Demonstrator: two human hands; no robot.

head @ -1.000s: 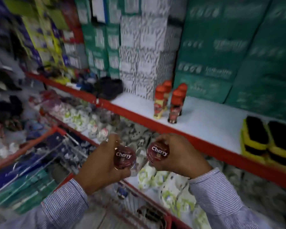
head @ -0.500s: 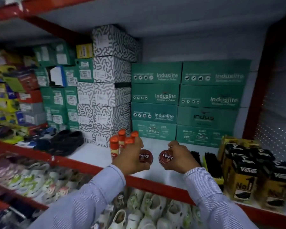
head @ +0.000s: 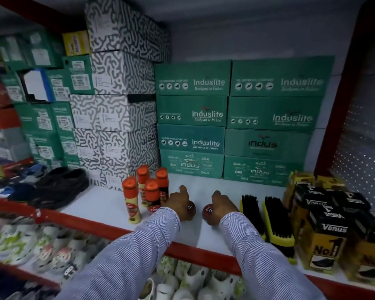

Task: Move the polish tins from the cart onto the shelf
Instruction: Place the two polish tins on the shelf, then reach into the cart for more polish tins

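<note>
White shelf (head: pixel 100 204) with a red front edge is filling the view, and stacks of green shoe boxes (head: pixel 193 118) are standing at its back, beyond both hands. Grey-and-white patterned boxes (head: pixel 117 109) are standing further to the left of them.

Both arms in striped sleeves (head: pixel 139 252) are reaching over the red edge. The left hand (head: pixel 178 202) is gripping a dark red polish tin (head: pixel 191 210), with the fingers closed around it and the index finger pointing up. The right hand (head: pixel 222 205) is gripping a second red tin (head: pixel 207 211) in the same way. The two tins are lying between the hands, close beside each other with a small gap, their lids facing toward the camera. They are sitting low at the shelf surface, but I cannot tell if they are already touching it. Only some white letters are showing on each lid.

Just to the left of the left hand, four bottles with orange caps (head: pixel 145 191) are standing upright in a tight group. Just to the right of the right hand, two black brushes with yellow backs (head: pixel 275 221) are lying on the shelf, and further right yellow-and-black cartons marked Venus (head: pixel 325 239) are standing. Far to the left of the hands, dark shoes (head: pixel 59 185) are lying on the shelf. Below the hands, on a lower shelf, pale clog sandals (head: pixel 30 241) are lying in rows.
</note>
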